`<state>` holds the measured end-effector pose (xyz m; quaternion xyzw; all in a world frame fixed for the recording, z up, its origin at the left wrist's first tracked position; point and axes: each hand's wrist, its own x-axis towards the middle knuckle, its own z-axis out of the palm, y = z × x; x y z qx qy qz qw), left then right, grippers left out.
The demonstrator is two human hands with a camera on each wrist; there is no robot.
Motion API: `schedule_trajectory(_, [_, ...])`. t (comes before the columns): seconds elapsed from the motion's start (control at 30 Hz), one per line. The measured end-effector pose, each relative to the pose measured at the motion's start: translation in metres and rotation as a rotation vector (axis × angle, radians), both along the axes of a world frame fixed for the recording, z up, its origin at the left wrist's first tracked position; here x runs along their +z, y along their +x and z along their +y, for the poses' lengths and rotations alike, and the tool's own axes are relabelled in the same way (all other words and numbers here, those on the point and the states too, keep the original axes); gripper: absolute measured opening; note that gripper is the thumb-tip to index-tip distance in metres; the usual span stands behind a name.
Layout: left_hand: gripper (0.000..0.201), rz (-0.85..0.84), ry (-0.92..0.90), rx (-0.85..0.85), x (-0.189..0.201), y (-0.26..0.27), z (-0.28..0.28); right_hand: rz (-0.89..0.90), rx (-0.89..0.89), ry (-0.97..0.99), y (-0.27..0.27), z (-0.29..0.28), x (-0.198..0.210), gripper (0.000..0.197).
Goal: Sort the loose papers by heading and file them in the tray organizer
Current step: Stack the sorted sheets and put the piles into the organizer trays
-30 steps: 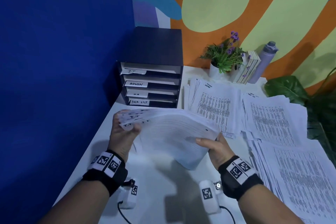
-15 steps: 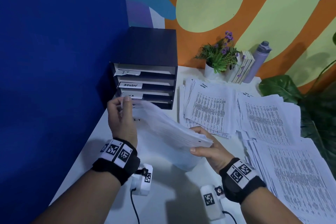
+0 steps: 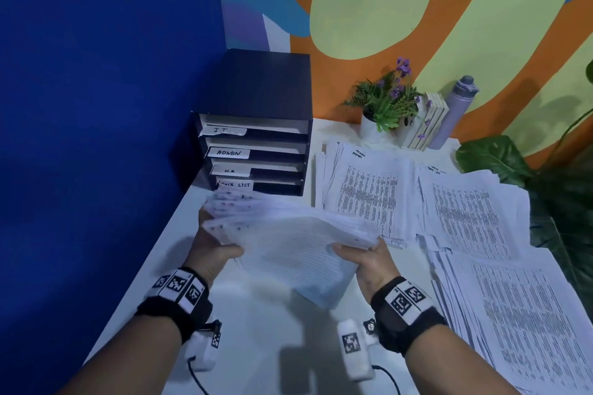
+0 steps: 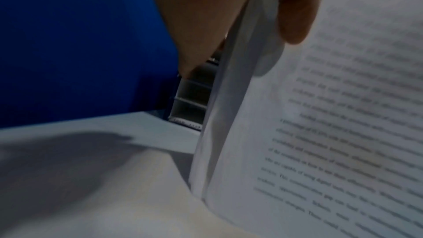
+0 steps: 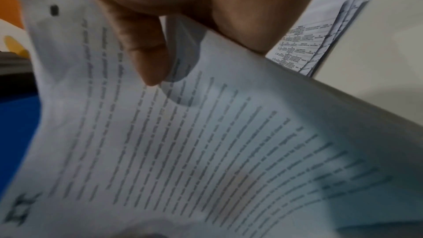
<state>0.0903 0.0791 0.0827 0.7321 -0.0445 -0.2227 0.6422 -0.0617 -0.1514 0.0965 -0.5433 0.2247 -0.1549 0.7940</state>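
So, head view: both hands hold one stack of papers (image 3: 288, 240) in the air, just in front of the tray organizer (image 3: 256, 138). Left hand (image 3: 211, 250) grips the end of the stack nearest the organizer, right hand (image 3: 369, 261) grips the opposite end. Sheets fan out unevenly at the organizer end and the stack sags in the middle, so a two-end grip looks like the way to keep it from spilling. My read: it needs squaring up before it goes in a slot. Slot tags read IT, ADMIN, H.R, TASK LIST from top down. Beside the organizer, away from the blue wall, more loose papers (image 3: 369, 189) lie in overlapping piles across the counter (image 3: 272, 330). Behind those piles sit a potted plant (image 3: 385, 102), some books (image 3: 426, 122) and a bottle (image 3: 455, 109). None of them blocks the slots.

Left wrist view: thumb (image 4: 297, 6) lies on the printed face, the rest of the hand behind the stack edge, clamped on it. Organizer slots show past the fingers, close and unobstructed.

Right wrist view: a finger (image 5: 148, 57) curls onto the printed page, pinching the stack. The page heading looks like "IT", blurred though; if so, top slot. Piled papers show behind the hand.
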Motion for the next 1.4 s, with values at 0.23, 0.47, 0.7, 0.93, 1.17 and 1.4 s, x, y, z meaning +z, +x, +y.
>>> schedule_trajectory(0.23, [0.022, 0.056, -0.008, 0.104, 0.013, 0.001, -0.030, 0.026, -0.076, -0.017, 0.015, 0.002, 0.001, 0.043])
schedule_trajectory(0.47, [0.040, -0.011, -0.235, 0.128, 0.019, -0.019, -0.016, 0.084, 0.012, -0.183, 0.017, 0.005, 0.003, 0.056])
schedule_trajectory(0.7, [0.033, -0.022, -0.116, 0.250, 0.005, -0.036, -0.018, 0.084, -0.097, -0.113, 0.016, 0.023, -0.016, 0.057])
schedule_trajectory(0.93, [0.062, -0.204, -0.173, 0.387, 0.022, -0.032, -0.015, -0.068, -0.016, -0.290, 0.013, 0.028, 0.011, 0.055])
schedule_trajectory(1.17, [0.038, -0.309, -0.188, 0.562, 0.073, -0.022, -0.040, -0.347, 0.029, -0.815, 0.014, 0.021, 0.042, 0.041])
schedule_trajectory(1.4, [0.011, -0.310, -0.166, 0.627, 0.076, -0.008, -0.045, -0.382, 0.039, -0.896, 0.000, 0.026, 0.044, 0.038])
